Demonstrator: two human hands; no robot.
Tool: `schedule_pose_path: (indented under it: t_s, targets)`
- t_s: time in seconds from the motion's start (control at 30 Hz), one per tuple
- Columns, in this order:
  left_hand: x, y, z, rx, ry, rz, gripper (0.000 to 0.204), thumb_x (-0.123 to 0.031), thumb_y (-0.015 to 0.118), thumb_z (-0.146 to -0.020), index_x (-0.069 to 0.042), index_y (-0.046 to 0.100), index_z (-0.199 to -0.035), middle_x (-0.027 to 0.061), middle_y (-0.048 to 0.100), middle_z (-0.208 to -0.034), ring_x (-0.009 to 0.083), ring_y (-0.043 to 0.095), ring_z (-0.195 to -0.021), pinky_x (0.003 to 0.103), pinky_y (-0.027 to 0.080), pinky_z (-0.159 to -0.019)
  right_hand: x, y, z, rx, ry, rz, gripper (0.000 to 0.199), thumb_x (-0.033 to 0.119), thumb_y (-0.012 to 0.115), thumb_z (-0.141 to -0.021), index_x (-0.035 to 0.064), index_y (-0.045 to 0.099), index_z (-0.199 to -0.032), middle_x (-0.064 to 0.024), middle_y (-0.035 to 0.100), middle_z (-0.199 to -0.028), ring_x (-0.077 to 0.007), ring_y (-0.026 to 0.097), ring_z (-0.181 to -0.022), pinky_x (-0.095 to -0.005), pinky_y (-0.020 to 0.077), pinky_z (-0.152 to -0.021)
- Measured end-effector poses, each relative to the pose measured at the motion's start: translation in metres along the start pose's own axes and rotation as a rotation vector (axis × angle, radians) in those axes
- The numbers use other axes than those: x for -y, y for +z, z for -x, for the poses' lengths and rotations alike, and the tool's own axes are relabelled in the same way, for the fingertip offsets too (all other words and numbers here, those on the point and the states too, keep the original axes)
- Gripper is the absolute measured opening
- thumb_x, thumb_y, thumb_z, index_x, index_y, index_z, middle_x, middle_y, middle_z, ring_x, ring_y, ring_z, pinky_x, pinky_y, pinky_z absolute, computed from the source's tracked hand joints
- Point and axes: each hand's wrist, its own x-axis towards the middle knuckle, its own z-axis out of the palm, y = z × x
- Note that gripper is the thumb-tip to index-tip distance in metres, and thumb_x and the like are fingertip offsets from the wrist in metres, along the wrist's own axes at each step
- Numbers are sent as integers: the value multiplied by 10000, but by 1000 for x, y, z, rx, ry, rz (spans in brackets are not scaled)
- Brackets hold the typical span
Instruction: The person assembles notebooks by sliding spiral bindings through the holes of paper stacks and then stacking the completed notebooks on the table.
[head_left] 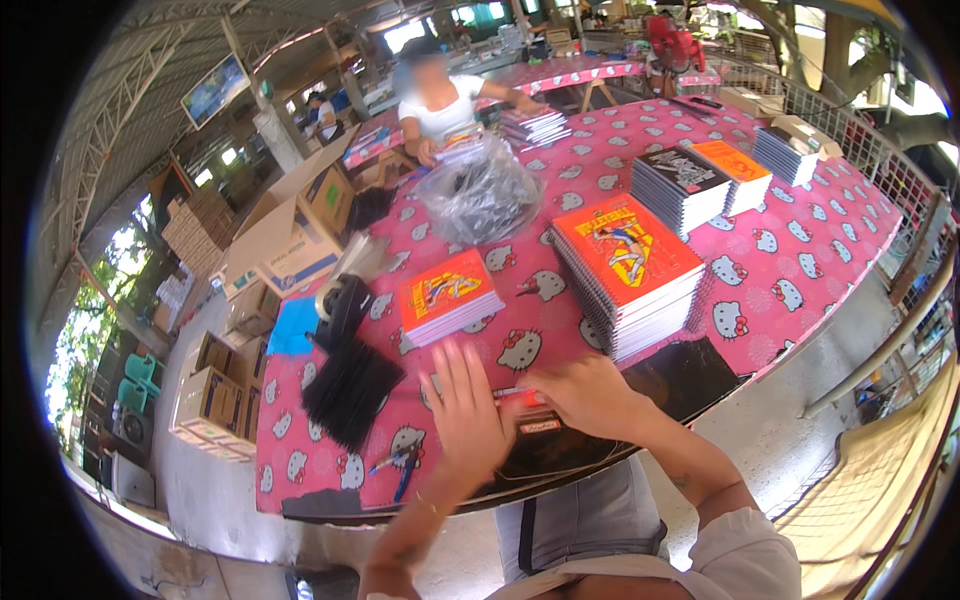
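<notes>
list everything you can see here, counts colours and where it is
table: one, pink cat-print cover, fills the middle
small notebook stack: one, orange covers, ahead of the left hand
tall notebook stack: one, orange covers, right of centre
far notebook stacks: about three, black, orange and dark covers, far right
clear plastic bag: one, far centre
black strips: one bundle, left side of table
tape dispenser: one, black, behind the strips
cardboard boxes: several, brown, left of table
seated person: one, white top, far side
left hand: open, flat on table
right hand: holding a small red and white item
</notes>
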Motion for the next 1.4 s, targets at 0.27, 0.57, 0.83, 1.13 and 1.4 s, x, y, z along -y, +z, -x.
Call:
schedule_pose_path:
  t_s: [0.27,0.57,0.83,1.13,1.4]
  targets:
    - [-1,-2,-21,22,36,59,934,-610,589,-912,79,392,-1511,295,341,-1599,415,270,-1533,672,153,-1201,3,-3,-4,83,132,-27,343,163,695,-894,129,562,-1208,-136,688,-749,-370,693,-714,-480,533,-648]
    - [-2,-18,-21,-78,214,235,514,-352,580,-1005,7,553,-1372,196,594,-1362,341,567,-1268,564,239,-1187,16,-30,12,-39,155,50,554,231,767,-870,85,509,-1338,-166,710,-950,-372,703,-841,-488,549,-769]
    - [14,-25,-47,63,334,248,249,-300,718,-922,-86,661,-1035,32,689,-984,225,665,-940,535,309,-1143,-29,28,59,-200,460,-1094,339,17,832,-845,-8,710,-1159,-54,741,-1008,-74,656,-857,-233,535,-737]
    - [-11,5,24,118,202,63,952,-642,566,-911,62,379,-1523,258,389,-1577,397,367,-1475,597,297,-1169,-15,52,52,-405,452,-944,219,30,813,-865,-63,734,-1046,-57,741,-886,-81,649,-793,-247,535,-729]
    - [-14,-9,1,-31,243,24,953,-646,540,-898,76,397,-1503,272,379,-1581,412,351,-1488,633,237,-1186,-14,55,54,-411,469,-864,223,46,840,-841,-38,722,-1010,-35,718,-884,-58,618,-772,-212,508,-696]
